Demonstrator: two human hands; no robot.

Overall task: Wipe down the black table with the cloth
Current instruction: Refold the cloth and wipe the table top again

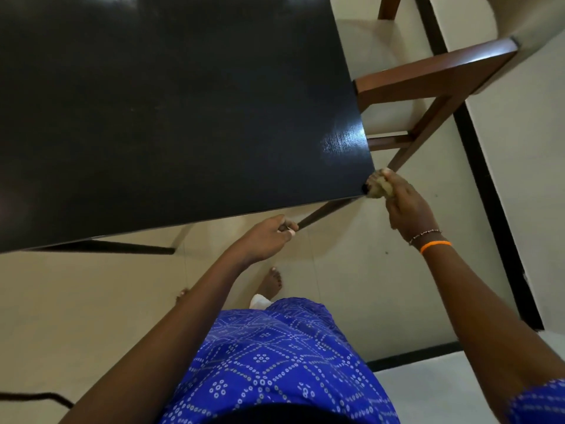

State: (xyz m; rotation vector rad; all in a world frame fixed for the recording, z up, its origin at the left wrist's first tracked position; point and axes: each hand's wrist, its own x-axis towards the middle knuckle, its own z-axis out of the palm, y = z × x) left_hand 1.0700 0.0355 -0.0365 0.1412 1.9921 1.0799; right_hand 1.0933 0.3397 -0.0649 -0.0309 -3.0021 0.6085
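Head view: the cloth [379,187] is a small bunched wad pressed against the near right corner of the black table [171,111], right at the point where the near edge and the right edge meet. The right hand [406,206] grips it, fingers curled round the wad, so the cloth sits at the fingertips on the table side of the hand and the whole tabletop stretches away to the left and forward of it. The left hand [266,240] is at the near edge, left of the corner, fingers curled at the edge; whether it truly grips the edge I cannot tell. The right hand is the nearer one to the cloth and holds it, so any sweep would likely run leftward along the near edge or away along the right edge. Just past the right edge stands a wooden chair [434,78] with a pale seat, over a light floor [351,270].
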